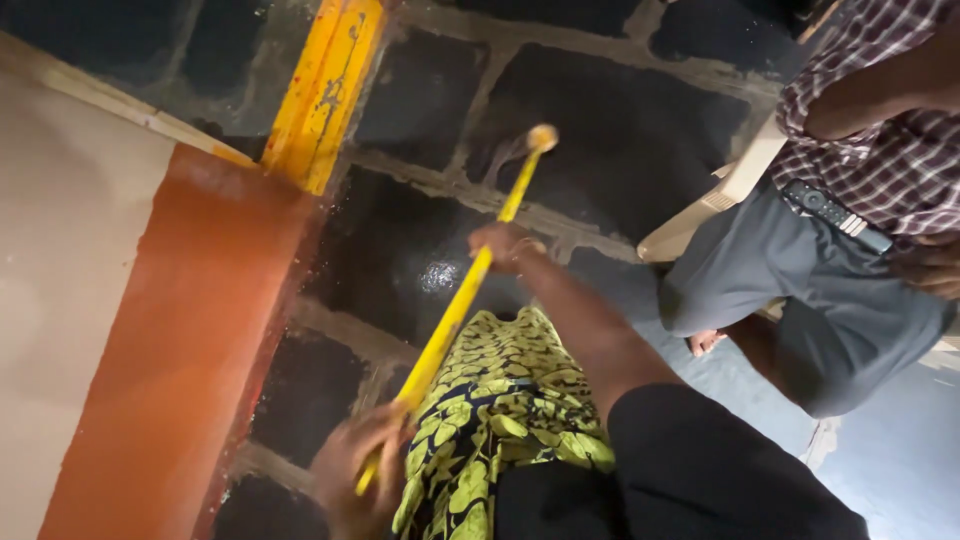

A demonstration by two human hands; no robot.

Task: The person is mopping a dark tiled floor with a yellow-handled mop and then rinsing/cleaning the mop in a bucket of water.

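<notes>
Both hands clamp the yellow pole (455,305), left hand (355,470) low, right hand (505,245) higher, its tip slanting up-right toward the wall (620,130).

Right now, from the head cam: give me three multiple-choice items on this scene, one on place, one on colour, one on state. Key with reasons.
1. Where is the seated person relative to the yellow pole?
A. To its right, on a pale chair
B. To its left, against the orange panel
C. Directly beneath it

2. What colour is the painted strip on the panel at left?
A. Blue
B. Orange-red
C. Green

3. How is the pole held?
A. Lying loose on the floor
B. By one hand only
C. By both hands

Key:
1 A, the plaid-shirted person sits on the pale chair at the right edge.
2 B, the strip is orange-red beside a beige area.
3 C, the left hand grips the lower end and the right hand grips further up.
</notes>
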